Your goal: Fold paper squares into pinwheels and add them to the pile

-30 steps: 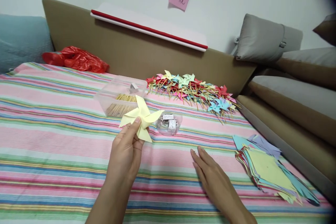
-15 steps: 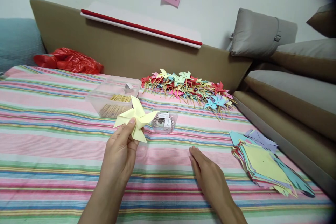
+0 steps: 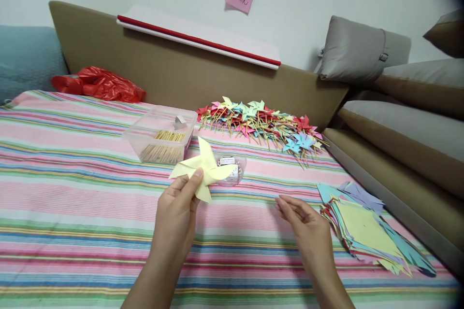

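My left hand (image 3: 180,210) pinches a pale yellow paper pinwheel (image 3: 207,164) at its centre, thumb on top. The pinwheel is raised above the cloth and partly covers a small clear bag (image 3: 232,181) with white labels and tiny metal pieces. To the right, my right hand (image 3: 308,222) is above the striped cloth, thumb and fingertips brought together. Whatever may be between those fingertips is too small to make out. Behind the left hand stands a clear plastic box (image 3: 132,137) holding many thin wooden sticks (image 3: 163,153).
Finished pinwheels on sticks (image 3: 253,118) lie heaped at the back. A stack of coloured paper sheets (image 3: 362,227) is at the right, by grey-brown cushions (image 3: 398,140). A red plastic bag (image 3: 105,84) rests at the back left. Striped cloth (image 3: 90,203) covers the surface.
My left hand has shifted right with the pinwheel, which now overlaps the clear bag. My right hand has lifted and turned, from lying palm down to fingertips pinched together.
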Demonstrator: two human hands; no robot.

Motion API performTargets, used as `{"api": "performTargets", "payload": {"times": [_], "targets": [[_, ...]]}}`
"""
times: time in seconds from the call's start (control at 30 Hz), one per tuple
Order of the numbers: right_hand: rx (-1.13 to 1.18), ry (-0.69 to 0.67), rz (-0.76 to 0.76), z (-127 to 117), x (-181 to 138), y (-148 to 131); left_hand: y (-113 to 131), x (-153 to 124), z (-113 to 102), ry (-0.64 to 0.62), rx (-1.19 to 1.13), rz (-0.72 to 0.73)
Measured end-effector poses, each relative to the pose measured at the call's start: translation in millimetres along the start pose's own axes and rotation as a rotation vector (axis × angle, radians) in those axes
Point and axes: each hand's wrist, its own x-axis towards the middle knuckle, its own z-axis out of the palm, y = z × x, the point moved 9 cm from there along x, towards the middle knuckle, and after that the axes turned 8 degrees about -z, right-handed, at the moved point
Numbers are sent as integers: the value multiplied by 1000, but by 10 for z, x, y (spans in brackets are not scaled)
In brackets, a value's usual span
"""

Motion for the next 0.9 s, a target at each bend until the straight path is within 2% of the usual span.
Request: {"api": "performTargets", "payload": {"times": [0.13, 0.23, 0.3, 0.43, 0.6, 0.9], "targets": [[551, 51, 214, 91, -51, -239, -126, -89, 82, -20, 262, 26], [687, 2, 219, 206, -97, -536, -177, -151, 157, -41, 454, 83], [646, -25, 123, 243, -106, -720, -208, -185, 213, -68, 521, 108], [394, -92, -94, 320, -126, -971, -283, -242, 302, -110, 540, 75], [302, -195, -156, 439, -164, -1045, -379, -298, 369, -143, 499, -4], [259, -187, -254, 411, -145, -1042, -517, -286, 384, -247, 385, -99]]}}
